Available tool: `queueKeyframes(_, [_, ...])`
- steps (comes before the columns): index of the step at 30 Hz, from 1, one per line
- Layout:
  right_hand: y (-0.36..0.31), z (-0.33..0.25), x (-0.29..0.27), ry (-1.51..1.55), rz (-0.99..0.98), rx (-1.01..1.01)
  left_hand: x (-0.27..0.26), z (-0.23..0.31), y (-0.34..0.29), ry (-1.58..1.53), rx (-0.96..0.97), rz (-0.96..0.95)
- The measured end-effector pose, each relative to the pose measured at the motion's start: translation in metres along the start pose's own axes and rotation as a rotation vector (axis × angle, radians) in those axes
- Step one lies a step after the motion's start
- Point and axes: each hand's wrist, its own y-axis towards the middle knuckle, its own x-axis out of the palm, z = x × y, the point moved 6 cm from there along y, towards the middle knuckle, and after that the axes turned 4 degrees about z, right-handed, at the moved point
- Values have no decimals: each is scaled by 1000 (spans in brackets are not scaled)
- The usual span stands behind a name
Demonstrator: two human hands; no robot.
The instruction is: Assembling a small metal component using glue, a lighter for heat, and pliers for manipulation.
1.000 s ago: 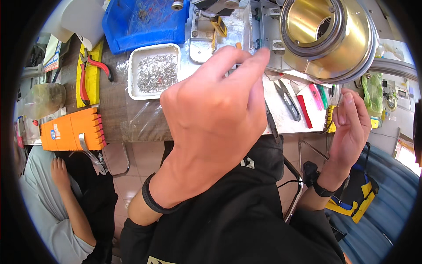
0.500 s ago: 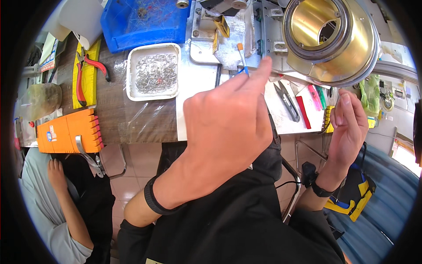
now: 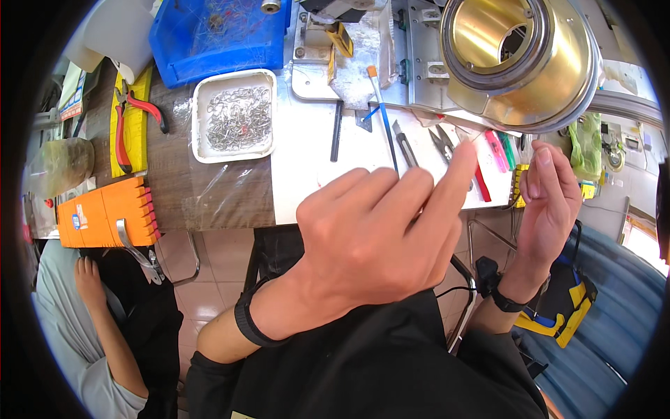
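- At centre, the left hand (image 3: 377, 230) extends its index finger; I cannot tell whether it grips anything.
- Beside that finger, dark snips (image 3: 442, 145): probably light and stiff, best taken by the handles.
- Farther right, a gold drum (image 3: 551, 77): likely heavy, slick.
- Near it, the right hand (image 3: 550, 192) curls; grip unclear.

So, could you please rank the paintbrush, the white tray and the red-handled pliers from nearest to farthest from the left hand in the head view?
1. Paintbrush, just beyond the left hand.
2. White tray, left of the brush.
3. Red-handled pliers, farthest left, on a yellow strip.
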Motion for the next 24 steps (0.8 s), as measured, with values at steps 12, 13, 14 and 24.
queueKeyframes(12, [-2,4,-1,-45,-37,22,-2,-11,-1,-71,-70,37])
queueKeyframes(13, [-1,3,0,-46,-38,21,0,-13,-1,-71,-71,39])
queueKeyframes(14, [-1,3,2,-31,-18,22,1,-13,-2,-65,-61,53])
queueKeyframes(24, [-4,0,6,-40,-69,20,12,1,3,399,162,-73])
